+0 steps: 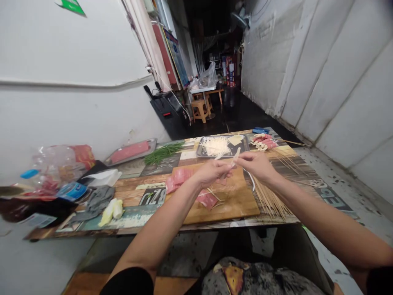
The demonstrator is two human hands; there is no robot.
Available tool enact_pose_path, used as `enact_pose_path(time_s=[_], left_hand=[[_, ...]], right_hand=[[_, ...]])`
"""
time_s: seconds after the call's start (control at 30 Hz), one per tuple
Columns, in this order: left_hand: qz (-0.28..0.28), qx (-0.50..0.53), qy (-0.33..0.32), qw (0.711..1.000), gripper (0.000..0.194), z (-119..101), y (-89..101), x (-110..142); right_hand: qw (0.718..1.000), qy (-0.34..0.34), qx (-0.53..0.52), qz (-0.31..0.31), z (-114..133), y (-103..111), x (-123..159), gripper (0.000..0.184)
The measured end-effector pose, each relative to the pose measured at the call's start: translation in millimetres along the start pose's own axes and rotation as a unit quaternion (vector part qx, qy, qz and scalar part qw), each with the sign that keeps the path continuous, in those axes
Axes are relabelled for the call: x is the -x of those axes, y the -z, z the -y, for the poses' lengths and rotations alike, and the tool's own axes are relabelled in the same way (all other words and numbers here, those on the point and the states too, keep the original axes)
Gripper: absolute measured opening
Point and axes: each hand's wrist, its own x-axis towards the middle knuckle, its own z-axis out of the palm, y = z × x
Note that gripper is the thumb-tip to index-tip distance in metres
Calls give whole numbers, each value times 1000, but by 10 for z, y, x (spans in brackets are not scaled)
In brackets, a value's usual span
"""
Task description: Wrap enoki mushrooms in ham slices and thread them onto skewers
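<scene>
My left hand [211, 171] and my right hand [256, 164] meet above the wooden cutting board [233, 200], both with fingers pinched. Between them they hold a small bundle of pale enoki mushroom strands [236, 155], which sticks up from the fingers. Thin slices of pink meat [179, 177] lie on the board's left part, and another slice [207, 199] lies just under my left wrist. A fan of bamboo skewers [270, 198] rests on the table under my right forearm.
A metal tray [242, 150] of enoki mushrooms and pale slices sits behind the board. Finished meat skewers [264, 141] lie at the back right. Green chives [162, 150], a tray of red meat [130, 150], plastic bags [55, 168] and cloths crowd the left. A corridor with stools runs beyond.
</scene>
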Motion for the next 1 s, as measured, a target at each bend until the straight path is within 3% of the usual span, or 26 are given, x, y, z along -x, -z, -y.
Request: enact_pose_path(time_s=[0.07,0.17,0.27,0.33,0.4,0.5,0.6,0.73,0.8,0.87,1.0], left_hand=[[-39,-55,-14,998,36,1,51,22],[-101,-125,-10,987,30,18,131,57],[-106,-168,-27,980,23,29,191,121],[-89,-190,-44,977,19,38,220,173],[-85,-203,-47,974,16,55,246,219],[-102,-209,-36,972,14,87,288,274],[-98,-218,-31,970,16,101,322,335],[-121,-248,-51,960,23,114,329,426],[-146,-225,-69,961,22,140,303,454],[-171,-186,-98,963,21,184,252,460],[-211,-154,-149,954,23,296,105,434]], right_hand=[[999,22,34,4,0,0,-1,26],[973,151,170,-31,48,-14,15,26],[892,294,343,10,161,-114,81,21],[841,323,428,69,245,-229,135,20],[817,314,473,101,315,-350,170,23],[824,278,475,131,375,-470,153,26],[866,190,425,184,372,-473,67,25],[947,20,225,226,294,-375,-32,31],[969,-60,86,223,249,-347,-45,29],[966,-131,-46,218,207,-356,-35,26],[926,-219,-223,210,117,-457,14,29]])
